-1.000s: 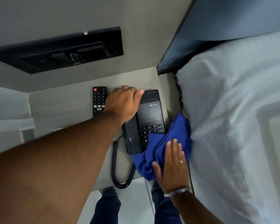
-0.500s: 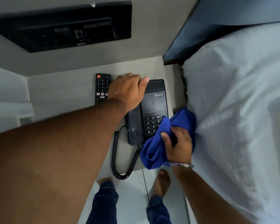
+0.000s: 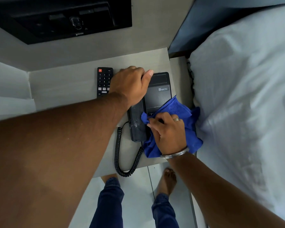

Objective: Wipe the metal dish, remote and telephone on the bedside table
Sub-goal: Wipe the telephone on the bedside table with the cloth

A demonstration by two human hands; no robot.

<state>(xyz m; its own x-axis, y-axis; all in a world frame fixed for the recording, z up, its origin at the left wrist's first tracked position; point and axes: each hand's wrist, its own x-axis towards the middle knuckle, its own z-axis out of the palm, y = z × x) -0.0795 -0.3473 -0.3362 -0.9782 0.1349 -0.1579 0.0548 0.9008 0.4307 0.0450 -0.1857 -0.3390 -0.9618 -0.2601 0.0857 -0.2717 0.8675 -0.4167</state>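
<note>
The remote (image 3: 104, 83) is lying on the bedside table (image 3: 64, 86), just left of the telephone (image 3: 156, 99). The left hand (image 3: 130, 86) is curling over the telephone's far left end, gripping it. The right hand (image 3: 168, 134) is pinching a blue cloth (image 3: 181, 109) against the telephone's near half, beside the bed (image 3: 245, 96).

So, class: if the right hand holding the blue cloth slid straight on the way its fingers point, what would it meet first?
Probably the handset: the right hand with the blue cloth points left across the telephone. Depth is unclear.
</note>
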